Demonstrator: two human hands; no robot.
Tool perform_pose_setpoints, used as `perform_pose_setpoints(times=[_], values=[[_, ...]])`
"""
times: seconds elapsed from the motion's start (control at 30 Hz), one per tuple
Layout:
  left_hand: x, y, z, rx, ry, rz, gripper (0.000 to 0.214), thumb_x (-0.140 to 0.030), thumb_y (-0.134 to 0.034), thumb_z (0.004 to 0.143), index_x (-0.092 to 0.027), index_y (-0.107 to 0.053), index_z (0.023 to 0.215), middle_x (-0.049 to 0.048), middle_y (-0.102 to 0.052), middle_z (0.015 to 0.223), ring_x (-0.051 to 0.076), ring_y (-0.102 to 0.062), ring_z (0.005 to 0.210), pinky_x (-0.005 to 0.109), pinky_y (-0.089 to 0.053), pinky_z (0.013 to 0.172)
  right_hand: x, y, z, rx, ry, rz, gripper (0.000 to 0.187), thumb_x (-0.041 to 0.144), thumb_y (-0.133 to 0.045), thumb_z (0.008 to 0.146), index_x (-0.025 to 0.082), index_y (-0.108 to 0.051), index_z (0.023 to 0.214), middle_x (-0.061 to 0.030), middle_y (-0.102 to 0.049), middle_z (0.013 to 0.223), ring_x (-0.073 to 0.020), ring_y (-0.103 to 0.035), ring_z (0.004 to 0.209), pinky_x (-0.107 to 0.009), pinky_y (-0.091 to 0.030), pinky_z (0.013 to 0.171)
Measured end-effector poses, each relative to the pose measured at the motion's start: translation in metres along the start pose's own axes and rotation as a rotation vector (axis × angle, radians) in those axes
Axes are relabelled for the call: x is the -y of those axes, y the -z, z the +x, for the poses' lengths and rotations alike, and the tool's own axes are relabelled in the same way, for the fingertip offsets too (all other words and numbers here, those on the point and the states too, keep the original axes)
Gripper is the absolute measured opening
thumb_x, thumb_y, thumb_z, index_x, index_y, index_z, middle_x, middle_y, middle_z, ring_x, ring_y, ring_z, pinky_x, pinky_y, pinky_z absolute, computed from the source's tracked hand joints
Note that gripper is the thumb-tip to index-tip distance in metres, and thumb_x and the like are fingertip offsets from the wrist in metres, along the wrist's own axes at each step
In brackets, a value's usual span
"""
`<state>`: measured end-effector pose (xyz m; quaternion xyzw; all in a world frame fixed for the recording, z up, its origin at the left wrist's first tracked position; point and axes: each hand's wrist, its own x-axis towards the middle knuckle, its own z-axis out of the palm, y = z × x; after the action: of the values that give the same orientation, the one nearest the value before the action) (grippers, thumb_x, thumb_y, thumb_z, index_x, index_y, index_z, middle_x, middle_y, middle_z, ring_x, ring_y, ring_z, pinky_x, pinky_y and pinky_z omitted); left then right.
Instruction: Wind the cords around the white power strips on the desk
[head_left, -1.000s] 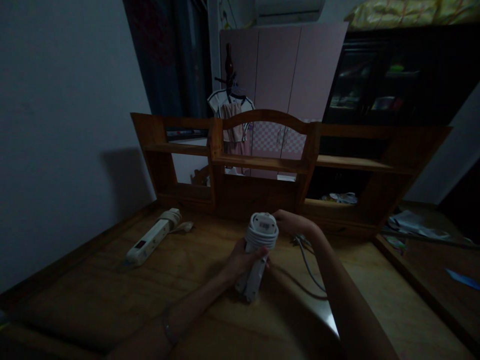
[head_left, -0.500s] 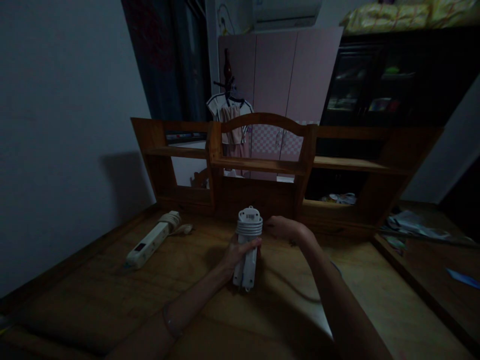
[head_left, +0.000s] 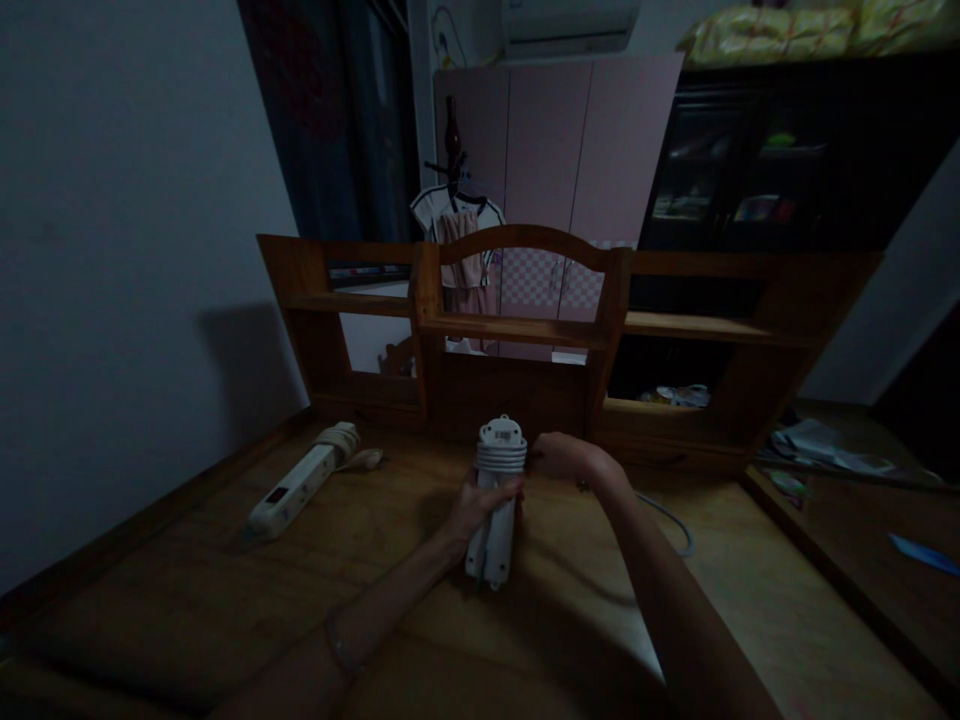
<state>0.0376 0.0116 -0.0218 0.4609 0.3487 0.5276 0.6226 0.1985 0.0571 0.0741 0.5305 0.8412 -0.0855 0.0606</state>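
Observation:
My left hand (head_left: 480, 502) is wrapped round a white power strip (head_left: 496, 545), its thumb across the side facing me. The strip is held up over the table, its top end leaning away. Several turns of grey-white cord (head_left: 501, 456) circle its upper part. Just right of these turns, my right hand (head_left: 561, 455) is closed on the cord, with the fingertips partly hidden in shadow. A loose length of cord shows beyond my right forearm, curving over the tabletop. Another white power strip (head_left: 300, 488) lies on the left, its own cord bundled at the far end.
The wooden table (head_left: 375, 600) carries a wooden shelf unit (head_left: 517, 328) along its back edge. A wall (head_left: 135, 250) borders the left side. Papers (head_left: 825, 445) and a blue item (head_left: 922, 552) lie on a surface at the right. The room is dim.
More of the loose cord shows to the right of my right forearm, in a wider curve. Both hands and the power strip are nearly where they were.

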Motion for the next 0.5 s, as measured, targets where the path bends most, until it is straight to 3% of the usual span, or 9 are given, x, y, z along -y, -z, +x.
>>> perform_pose_setpoints(times=[0.17,0.27,0.5], values=[[-0.003,-0.002,-0.001,0.030,-0.022,0.032,0.035,-0.037,-0.078,0.064,-0.013,-0.063,0.085,0.0039,-0.067,0.066,0.017,-0.063,0.052,0.026,-0.049,0.050,0.000,0.004,-0.003,0.030,-0.037,0.045,0.031,0.027,-0.055,0.079,0.014,-0.073,0.101,-0.0143,-0.071,0.100,-0.0226,-0.068,0.090,-0.023,-0.044,0.064],[-0.007,-0.002,-0.004,0.063,-0.026,0.040,0.033,-0.036,-0.077,0.065,-0.013,-0.063,0.084,0.0030,-0.066,0.065,0.016,-0.063,0.052,0.026,-0.049,0.051,0.002,0.006,-0.005,0.072,-0.039,0.068,0.029,0.027,-0.056,0.076,0.014,-0.074,0.094,-0.0123,-0.073,0.089,-0.0211,-0.068,0.077,-0.022,-0.043,0.057],[-0.001,0.006,0.000,0.087,-0.043,0.009,0.028,-0.035,-0.073,0.070,-0.012,-0.063,0.084,0.0043,-0.066,0.067,0.018,-0.064,0.056,0.027,-0.049,0.052,0.006,0.012,-0.015,0.037,0.077,0.075,0.027,0.027,-0.054,0.078,0.014,-0.072,0.093,-0.0101,-0.072,0.088,-0.0183,-0.066,0.074,-0.022,-0.040,0.055]])
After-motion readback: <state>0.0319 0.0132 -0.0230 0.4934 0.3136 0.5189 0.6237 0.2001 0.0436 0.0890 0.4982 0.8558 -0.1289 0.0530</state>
